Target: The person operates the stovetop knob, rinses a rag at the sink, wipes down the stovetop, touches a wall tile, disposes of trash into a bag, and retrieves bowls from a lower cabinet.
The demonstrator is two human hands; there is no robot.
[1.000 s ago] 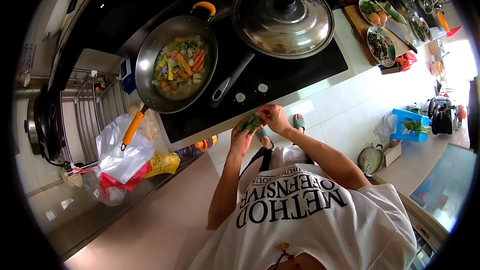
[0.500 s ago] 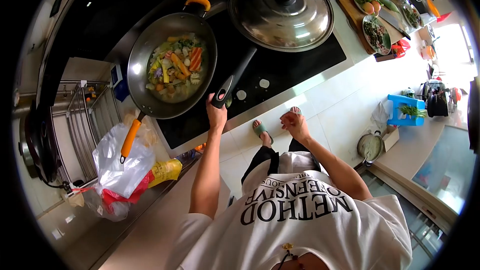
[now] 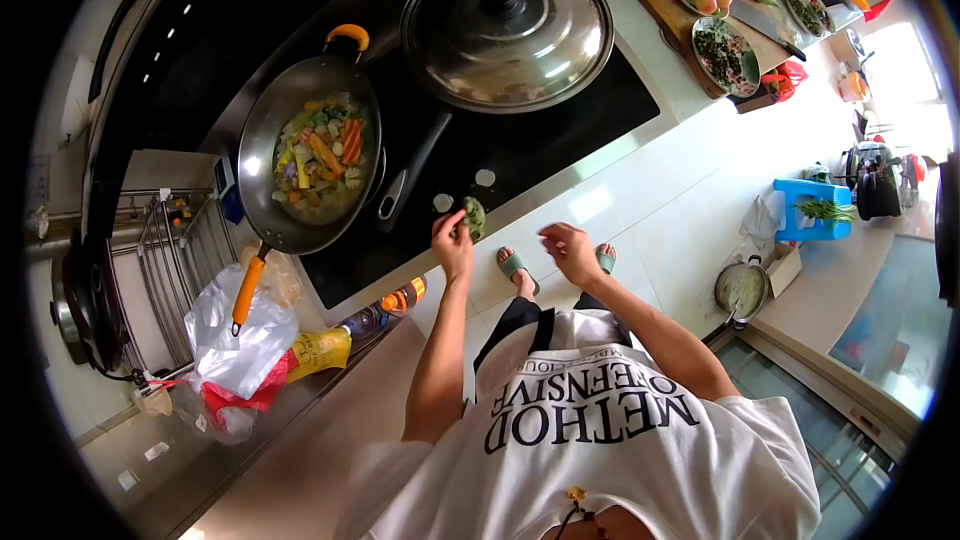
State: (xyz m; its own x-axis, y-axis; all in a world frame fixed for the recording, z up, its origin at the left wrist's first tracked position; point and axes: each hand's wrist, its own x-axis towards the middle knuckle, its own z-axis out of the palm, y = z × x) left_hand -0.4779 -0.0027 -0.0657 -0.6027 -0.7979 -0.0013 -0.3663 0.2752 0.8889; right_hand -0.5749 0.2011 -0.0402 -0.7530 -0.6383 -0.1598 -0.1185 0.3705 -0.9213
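My left hand (image 3: 453, 248) is closed on a small crumpled dark-green thing (image 3: 474, 219) at the stove's front edge; its kind is unclear. Just beyond that hand lies the black handle (image 3: 410, 180) of a pan that sits beneath a large glass lid (image 3: 505, 35). To the left, a deep frying pan (image 3: 260, 120) with orange grips holds cut mixed vegetables (image 3: 320, 155). My right hand (image 3: 572, 254) hangs above the floor in front of my body, fingers loosely bent and slightly apart, with nothing visible in them.
The black cooktop (image 3: 580, 130) spans the upper middle. At upper right, a cutting board (image 3: 660, 0) bears plates of food and a knife (image 3: 765, 30). A blue stool (image 3: 790, 210) and a pot (image 3: 741, 292) stand at right. Plastic bags (image 3: 230, 330) hang at lower left.
My left hand has left the black pan handle and drawn back, showing the green thing in its fingers. My right hand has shifted slightly left and down. The view has shifted too.
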